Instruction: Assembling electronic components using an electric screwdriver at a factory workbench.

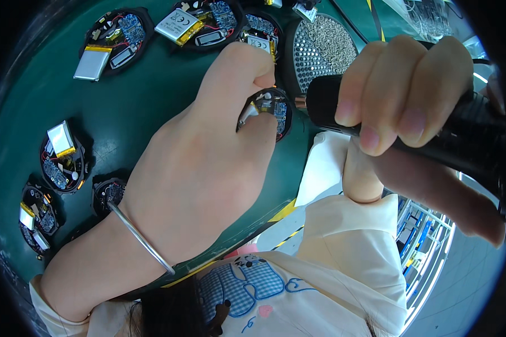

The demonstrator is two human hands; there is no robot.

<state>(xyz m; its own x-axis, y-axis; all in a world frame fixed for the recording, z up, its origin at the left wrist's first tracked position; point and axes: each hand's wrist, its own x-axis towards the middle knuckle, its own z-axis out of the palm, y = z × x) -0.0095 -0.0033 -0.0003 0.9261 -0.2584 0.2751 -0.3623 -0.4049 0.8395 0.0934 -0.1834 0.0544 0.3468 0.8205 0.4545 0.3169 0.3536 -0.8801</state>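
Note:
My left hand (202,151) reaches across the green mat with its thumb and fingers closed around a small round black housing (283,119). A blue circuit board and part of a silver piece show inside it; my fingers cover the rest. My right hand (405,92) is wrapped around a thick black electric screwdriver (323,101), held sideways above the table. Its copper-coloured tip points left, close to the housing's right side; whether they touch I cannot tell. Just beyond the tip is a round black screw tray (309,62) with a perforated plate and many small screws.
Open round housings with boards and silver battery packs lie at the far left (118,42), far middle (202,25) and near left (64,157). Another dark housing (108,194) sits by my left wrist. White paper (323,165) lies at the table edge; clear plastic bags (427,19) are far right.

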